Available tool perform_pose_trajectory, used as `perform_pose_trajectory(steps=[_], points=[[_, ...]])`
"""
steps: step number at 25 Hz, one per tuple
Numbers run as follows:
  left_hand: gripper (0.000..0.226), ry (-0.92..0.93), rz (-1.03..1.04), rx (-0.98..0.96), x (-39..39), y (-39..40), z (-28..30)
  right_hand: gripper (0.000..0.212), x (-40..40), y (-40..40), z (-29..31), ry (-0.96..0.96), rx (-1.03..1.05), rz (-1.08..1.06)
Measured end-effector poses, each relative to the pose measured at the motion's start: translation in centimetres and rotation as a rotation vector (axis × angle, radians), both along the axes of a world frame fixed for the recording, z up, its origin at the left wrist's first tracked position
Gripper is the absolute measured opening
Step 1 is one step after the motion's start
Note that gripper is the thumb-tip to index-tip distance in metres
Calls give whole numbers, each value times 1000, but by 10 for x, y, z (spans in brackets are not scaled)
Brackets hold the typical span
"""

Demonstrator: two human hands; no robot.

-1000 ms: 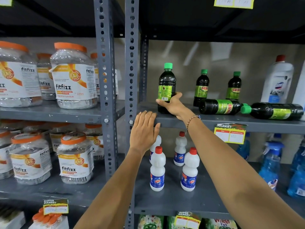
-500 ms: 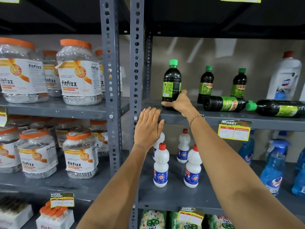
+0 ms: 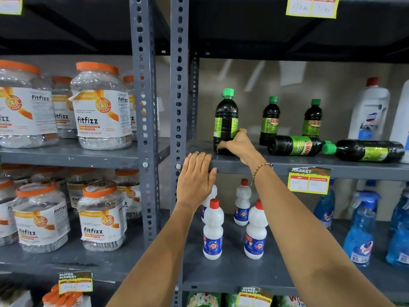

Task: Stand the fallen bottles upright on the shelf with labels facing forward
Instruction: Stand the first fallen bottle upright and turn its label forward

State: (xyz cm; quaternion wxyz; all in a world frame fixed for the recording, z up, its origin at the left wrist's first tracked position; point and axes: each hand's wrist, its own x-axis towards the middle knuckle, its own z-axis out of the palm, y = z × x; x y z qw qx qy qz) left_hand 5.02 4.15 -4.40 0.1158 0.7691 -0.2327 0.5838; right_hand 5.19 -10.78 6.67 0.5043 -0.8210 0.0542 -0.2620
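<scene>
Upright, front bottle (image 3: 225, 120), right hand (image 3: 238, 145) gripping base

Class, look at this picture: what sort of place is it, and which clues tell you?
Most likely a supermarket aisle: grey metal shelving, a yellow price tag printed "market", and many identical fitfizz jars.
</scene>
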Motion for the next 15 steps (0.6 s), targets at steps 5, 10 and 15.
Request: perform_pose_trajectory(steps=[5,10,15], points=[[43,-5,-7,-10,2,0,0,83,-1,1,-2,-41,-18,-52],[44,-17,5,-1,3,-1,-1,74,-1,3,-1,32,-57,26],[43,-17,-3,-8,1,0,0,78,2,3,-1,33,-72,22]])
